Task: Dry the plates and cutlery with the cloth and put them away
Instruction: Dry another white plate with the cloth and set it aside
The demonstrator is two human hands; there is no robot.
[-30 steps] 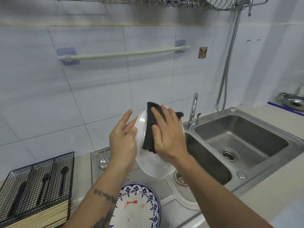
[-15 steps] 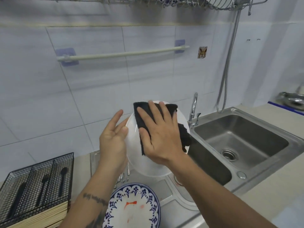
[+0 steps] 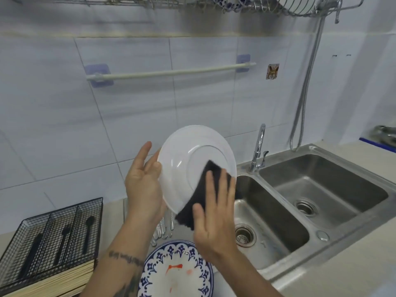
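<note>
Two hands work one round white glazed plate [image 3: 188, 159]: left hand [image 3: 142, 185] cradling its rim with relaxed fingers, right hand [image 3: 214, 219] pressing a soft black cloth [image 3: 201, 198] flat against its lower underside, likely slippery, breakable, best held by the rim

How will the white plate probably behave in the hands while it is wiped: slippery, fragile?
The white plate looks glossy, so probably slippery. The left hand only props its rim, so it could slide. It seems rigid ceramic, likely breakable above the steel sink.
</note>
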